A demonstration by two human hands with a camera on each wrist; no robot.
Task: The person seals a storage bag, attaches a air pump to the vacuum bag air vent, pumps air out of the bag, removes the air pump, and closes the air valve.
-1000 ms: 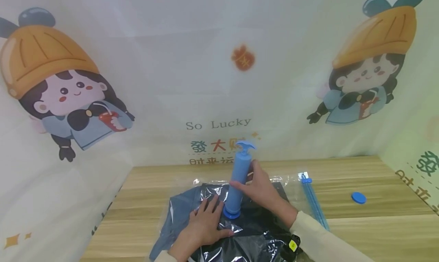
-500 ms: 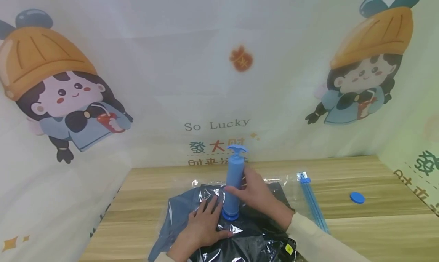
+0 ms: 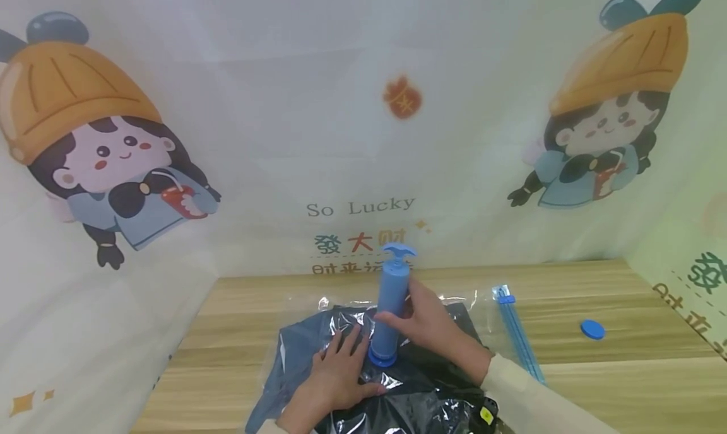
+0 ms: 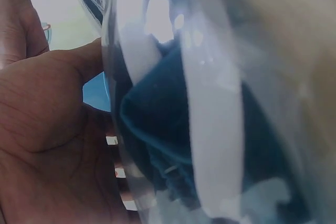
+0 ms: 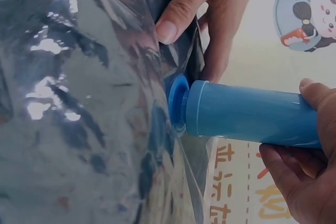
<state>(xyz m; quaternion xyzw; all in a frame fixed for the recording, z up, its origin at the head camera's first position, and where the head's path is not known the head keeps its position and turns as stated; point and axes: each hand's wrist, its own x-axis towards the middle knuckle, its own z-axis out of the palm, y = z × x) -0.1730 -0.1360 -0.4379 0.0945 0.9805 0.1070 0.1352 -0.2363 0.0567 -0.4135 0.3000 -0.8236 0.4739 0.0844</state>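
A blue hand pump (image 3: 392, 295) with a T-shaped handle stands nearly upright, leaning slightly right, on a clear plastic vacuum bag (image 3: 397, 415) that holds dark folded clothing. My right hand (image 3: 431, 319) grips the pump's barrel, thumb on the near side. In the right wrist view, the pump's lower end meets the bag's blue valve ring (image 5: 177, 103). My left hand (image 3: 341, 371) rests on the bag just left of the pump, fingers spread. In the left wrist view, dark blue cloth (image 4: 163, 108) shows through the plastic. Nothing is gripped by the left hand.
The bag lies on a wood-grain table (image 3: 613, 396). Along its right side runs a blue zip strip with a slider (image 3: 507, 299). Farther right lies a round blue cap (image 3: 593, 329). A printed curtain (image 3: 272, 137) hangs behind the table.
The pump's top has swung left and then slightly back right, ending a little lower, with my right hand moving along. My left hand stays in place on the bag.
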